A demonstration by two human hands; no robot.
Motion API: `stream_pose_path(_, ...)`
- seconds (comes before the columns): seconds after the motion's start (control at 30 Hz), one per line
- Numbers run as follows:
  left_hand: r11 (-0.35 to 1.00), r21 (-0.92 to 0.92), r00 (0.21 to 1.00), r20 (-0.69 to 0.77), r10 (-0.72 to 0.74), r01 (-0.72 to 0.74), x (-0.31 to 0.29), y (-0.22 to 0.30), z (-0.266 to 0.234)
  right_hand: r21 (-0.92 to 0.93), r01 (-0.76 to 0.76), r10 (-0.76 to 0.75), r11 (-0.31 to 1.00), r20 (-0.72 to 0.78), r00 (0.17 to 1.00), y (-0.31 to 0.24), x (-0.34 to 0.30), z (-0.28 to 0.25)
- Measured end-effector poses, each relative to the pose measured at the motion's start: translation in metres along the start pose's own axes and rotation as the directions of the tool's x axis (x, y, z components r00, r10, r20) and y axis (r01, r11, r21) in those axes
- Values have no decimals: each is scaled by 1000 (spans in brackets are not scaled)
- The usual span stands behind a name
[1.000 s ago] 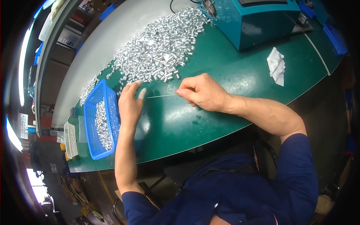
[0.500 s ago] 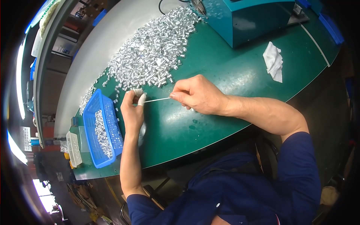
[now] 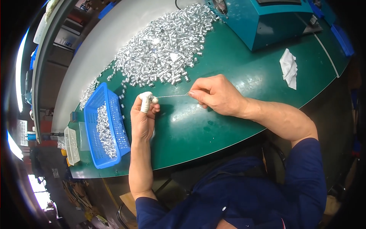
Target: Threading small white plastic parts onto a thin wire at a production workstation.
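My right hand [image 3: 215, 95] pinches the end of a thin metal rod [image 3: 173, 95] that lies level above the green table [image 3: 236, 76]. My left hand [image 3: 143, 116] is raised with white tape on one fingertip and pinches a small silver cylinder [image 3: 154, 100] at the rod's left end. A large heap of small silver cylinders [image 3: 162, 49] lies just beyond both hands. To the left of my left hand stands a blue plastic basket [image 3: 110, 110] partly filled with the same silver parts.
A teal machine housing [image 3: 274, 21] stands at the far right of the table. A crumpled white cloth [image 3: 289, 68] lies to the right of my right hand. A small white tray [image 3: 71, 145] sits left of the basket, by the table's edge.
Both hands have stayed over the same spot near the heap, with the rod between them. My left hand has lifted off the table and now pinches a silver part at the rod's tip.
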State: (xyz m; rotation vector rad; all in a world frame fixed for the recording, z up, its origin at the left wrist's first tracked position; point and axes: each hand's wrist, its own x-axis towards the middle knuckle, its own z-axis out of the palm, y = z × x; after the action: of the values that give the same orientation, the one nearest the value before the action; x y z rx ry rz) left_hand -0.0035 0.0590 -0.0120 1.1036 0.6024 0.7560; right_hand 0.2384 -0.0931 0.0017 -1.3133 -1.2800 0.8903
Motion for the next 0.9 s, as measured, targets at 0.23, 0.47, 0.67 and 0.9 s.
stream_pose_path(0.23,998,-43,998,-43,-42,40,-5,3,11,23,-8,8,1000,-5,1000,-5,-2,2)
stream_pose_path(0.47,989,-124,996,57,-68,75,-8,1,11,14,31,-31,999,-13,999,-8,-5,2)
stream_pose_path(0.67,984,-157,994,78,-78,89,-9,-3,13,-50,88,-89,995,-26,996,-4,-6,3)
stream_pose_path(0.9,963,-235,988,101,-115,136,-12,-2,15,-59,103,-106,993,-42,994,-3,-6,4)
